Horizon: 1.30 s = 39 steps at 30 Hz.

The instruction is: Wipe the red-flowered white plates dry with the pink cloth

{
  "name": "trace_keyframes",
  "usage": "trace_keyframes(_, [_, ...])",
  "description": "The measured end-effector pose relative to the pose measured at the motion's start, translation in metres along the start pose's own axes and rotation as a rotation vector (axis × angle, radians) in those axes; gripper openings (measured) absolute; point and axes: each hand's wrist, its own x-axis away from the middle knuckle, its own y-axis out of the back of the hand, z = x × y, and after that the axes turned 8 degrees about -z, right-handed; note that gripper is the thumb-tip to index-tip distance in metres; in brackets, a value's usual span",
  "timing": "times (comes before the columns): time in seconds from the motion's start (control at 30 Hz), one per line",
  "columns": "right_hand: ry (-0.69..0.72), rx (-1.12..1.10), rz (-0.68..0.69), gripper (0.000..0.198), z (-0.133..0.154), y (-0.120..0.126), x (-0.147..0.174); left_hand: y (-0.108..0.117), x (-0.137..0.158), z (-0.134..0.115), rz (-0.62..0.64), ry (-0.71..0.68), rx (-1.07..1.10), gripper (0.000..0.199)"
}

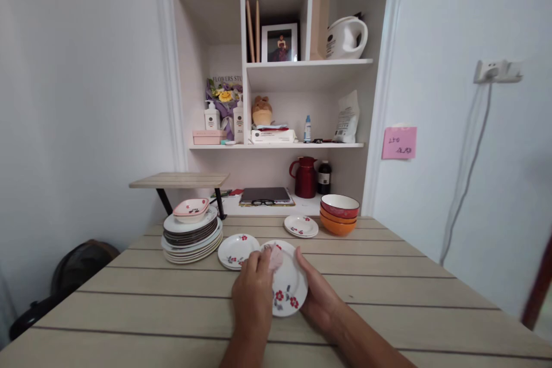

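Left hand [253,288] pinches pink cloth [276,260] against flowered plate [293,277], right hand [321,298] gripping rim; slackened grip could drop plate.

held plate [290,283]: 1 | cloth [276,257]: 1 | plate stacks [235,246]: 3 | orange bowls [338,225]: 2 | red bowl [340,213]: 1

We saw a bare left hand [252,290] and a bare right hand [321,298], with uncovered wrists [338,322] and bare forearms [371,344] behind them. On the left we made out rounded knuckles [246,269] and slim fingers [254,260] (the nails were too small to judge); on the right, a long, tapering thumb [303,260]. We found the right forearm widening smoothly toward the view's lower edge.
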Motion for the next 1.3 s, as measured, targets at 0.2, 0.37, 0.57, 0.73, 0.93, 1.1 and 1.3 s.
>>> trace_keyframes(0.2, [0.075,-0.067,-0.139,0.057,0.016,0.012,-0.002,0.001,0.004,-0.011,0.115,-0.047,0.025,0.05])
trace_keyframes(0.37, [0.069,-0.016,-0.07,0.057,0.015,0.013,-0.002,0.0,0.006,-0.016,0.252,-0.166,0.241,0.059])
trace_keyframes(0.57, [0.062,0.011,-0.066,0.055,0.005,0.007,-0.001,-0.002,0.0,-0.005,0.198,0.086,0.192,0.046])
trace_keyframes(0.73, [0.04,-0.03,-0.056,0.057,0.005,0.001,0.003,0.003,-0.003,-0.002,0.199,0.22,0.065,0.041])
trace_keyframes(0.93, [0.032,0.024,-0.033,0.059,0.006,-0.002,0.008,0.0,0.0,-0.004,0.086,0.285,0.136,0.038])
trace_keyframes(1.1, [0.129,0.128,-0.007,0.052,-0.005,-0.003,0.007,-0.009,0.004,-0.004,0.053,0.133,0.301,0.051])
trace_keyframes(1.3, [0.074,0.046,-0.007,0.058,-0.003,0.001,0.002,-0.012,0.005,-0.01,0.142,-0.024,0.478,0.066])
